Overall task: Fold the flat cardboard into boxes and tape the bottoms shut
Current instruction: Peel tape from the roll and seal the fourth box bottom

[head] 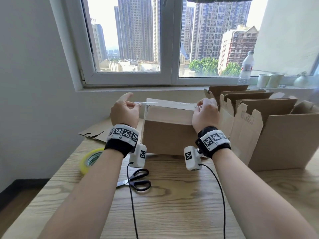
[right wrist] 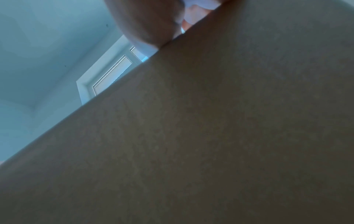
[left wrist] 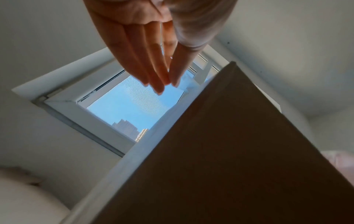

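My left hand (head: 124, 112) pinches one end of a clear tape strip (head: 165, 104), my right hand (head: 205, 114) the other, stretched just above the box (head: 168, 133) on the table (head: 172, 204). The box's flaps look closed. My right fingers are mostly hidden behind cardboard in the wrist view.

A wide white-framed window (head: 131, 40) fills the far wall and looks out on tall apartment towers, lower rooftops and green treetops under a bright, hazy sky. Plain white walls (head: 31, 69) flank it, and a white sill (head: 138, 88) runs beneath the frame, with a dark skirting strip low at the left. Daylight falls onto the light wood-grain counter (head: 172, 204) in the foreground.
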Action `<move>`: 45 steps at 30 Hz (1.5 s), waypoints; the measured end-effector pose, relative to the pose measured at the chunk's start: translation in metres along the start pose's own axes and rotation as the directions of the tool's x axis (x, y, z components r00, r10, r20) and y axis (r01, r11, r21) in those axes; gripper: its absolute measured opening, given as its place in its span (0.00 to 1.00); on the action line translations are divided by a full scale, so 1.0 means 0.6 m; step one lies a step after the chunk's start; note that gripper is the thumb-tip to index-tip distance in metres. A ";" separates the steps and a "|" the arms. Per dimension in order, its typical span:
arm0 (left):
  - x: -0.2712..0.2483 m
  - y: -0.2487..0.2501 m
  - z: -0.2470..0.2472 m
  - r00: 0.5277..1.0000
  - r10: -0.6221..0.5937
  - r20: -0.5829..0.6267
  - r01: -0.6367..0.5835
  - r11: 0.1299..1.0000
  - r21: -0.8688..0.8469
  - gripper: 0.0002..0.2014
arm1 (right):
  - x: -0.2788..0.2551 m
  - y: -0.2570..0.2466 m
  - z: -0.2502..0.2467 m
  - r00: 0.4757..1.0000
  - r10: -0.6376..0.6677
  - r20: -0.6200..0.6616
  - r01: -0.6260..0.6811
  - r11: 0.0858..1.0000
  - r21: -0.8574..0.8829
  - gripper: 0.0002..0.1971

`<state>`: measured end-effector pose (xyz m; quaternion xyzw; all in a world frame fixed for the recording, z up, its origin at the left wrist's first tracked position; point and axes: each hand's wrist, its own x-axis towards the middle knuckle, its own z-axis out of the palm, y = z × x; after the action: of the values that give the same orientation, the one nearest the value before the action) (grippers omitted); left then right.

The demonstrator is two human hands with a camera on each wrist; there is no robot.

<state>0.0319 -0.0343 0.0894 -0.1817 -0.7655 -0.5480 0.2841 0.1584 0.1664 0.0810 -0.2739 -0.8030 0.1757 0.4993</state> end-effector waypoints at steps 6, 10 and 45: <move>-0.012 0.005 -0.005 0.993 0.086 -0.077 -0.091 0.994 -0.067 0.02 | -0.005 0.006 0.004 0.999 -0.034 -0.002 0.034 0.999 0.010 0.04; -0.017 0.009 -0.005 0.989 0.118 -0.093 -0.131 0.980 -0.150 0.04 | -0.006 0.008 0.007 0.999 -0.048 0.002 0.048 0.999 -0.006 0.04; -0.018 0.041 -0.007 0.990 -0.092 0.106 0.140 0.697 -0.703 0.08 | -0.010 0.018 0.028 0.999 -0.030 -0.036 0.031 1.000 0.005 0.08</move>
<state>0.0559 -0.0298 0.1016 -0.2456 -0.5148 -0.8106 0.1331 0.1481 0.1712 0.0633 -0.2633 -0.7975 0.1655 0.5169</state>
